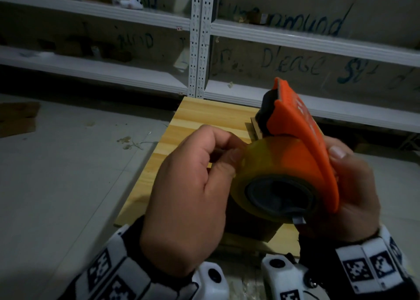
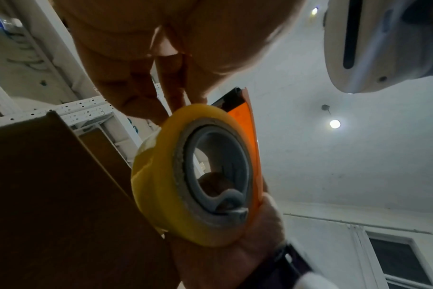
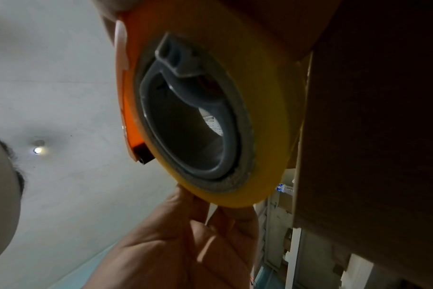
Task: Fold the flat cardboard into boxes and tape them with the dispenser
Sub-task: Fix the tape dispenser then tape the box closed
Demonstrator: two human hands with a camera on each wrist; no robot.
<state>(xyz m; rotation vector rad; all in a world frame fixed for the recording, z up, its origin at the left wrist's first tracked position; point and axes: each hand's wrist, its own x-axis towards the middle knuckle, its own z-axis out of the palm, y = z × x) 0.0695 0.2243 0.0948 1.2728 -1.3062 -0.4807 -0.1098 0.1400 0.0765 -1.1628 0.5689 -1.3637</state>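
— Dispenser (image 1: 302,140) sits in our right hand (image 1: 354,186), above the wooden board's (image 1: 193,115) near edge; our left hand (image 1: 188,193) pinches at its tape roll (image 1: 261,163).
— So taping hasn't begun?
— We judge not; no strip is laid on the cardboard box (image 2: 49,195).

white metal shelving (image 1: 200,38) behind a wooden table (image 1: 204,115), grey floor (image 1: 68,163).

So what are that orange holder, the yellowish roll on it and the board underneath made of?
The orange holder looks like moulded plastic: smooth, matte, with curved edges. The roll appears to be clear, glossy packing tape, yellowish where the layers stack, on a grey hub that is probably plastic too. The board looks like pale wood, with straight grain stripes; whether solid or veneer, I cannot tell.
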